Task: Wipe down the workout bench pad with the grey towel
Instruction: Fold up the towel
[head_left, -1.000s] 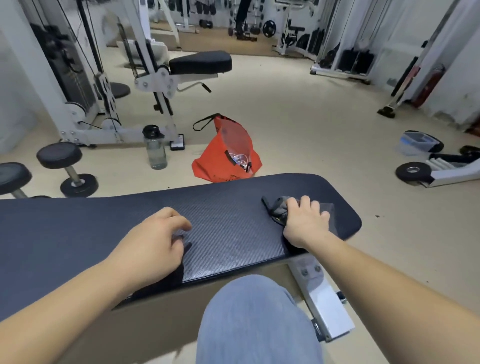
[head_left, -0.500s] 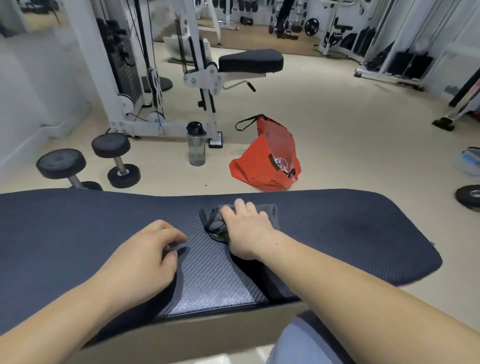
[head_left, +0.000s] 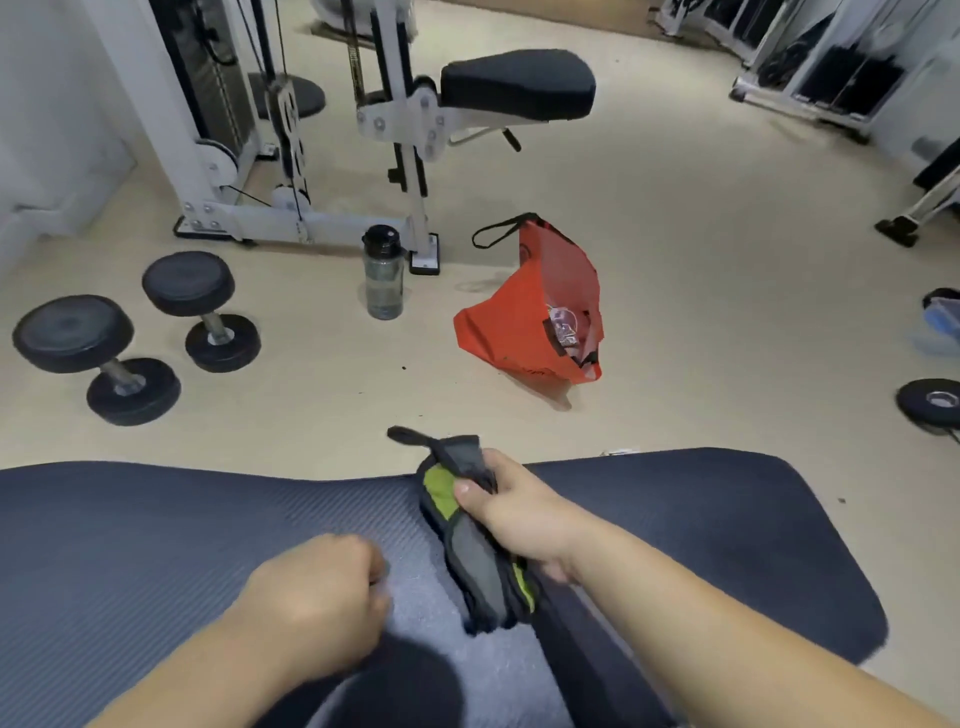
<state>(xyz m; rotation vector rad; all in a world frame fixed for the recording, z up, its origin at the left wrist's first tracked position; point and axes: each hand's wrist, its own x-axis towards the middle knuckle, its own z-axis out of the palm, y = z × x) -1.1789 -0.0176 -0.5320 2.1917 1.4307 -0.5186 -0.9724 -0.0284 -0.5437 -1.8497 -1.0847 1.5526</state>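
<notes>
At six o'clock my left hand (head_left: 317, 597) rests curled on the bench pad (head_left: 156, 551), fingers holding nothing. My right hand (head_left: 519, 512), fingers clamped on the grey towel (head_left: 475, 561), lifts it mid-surface. I'd judge wiping underway, far edge left. At twelve, a water bottle (head_left: 383, 273) and orange bag (head_left: 540, 312); no legible writing.

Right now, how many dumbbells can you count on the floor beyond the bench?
2. Both lie on the floor at the left, side by side: one dumbbell nearest the left edge, the other dumbbell just right of it. More may lie outside the view.
</notes>
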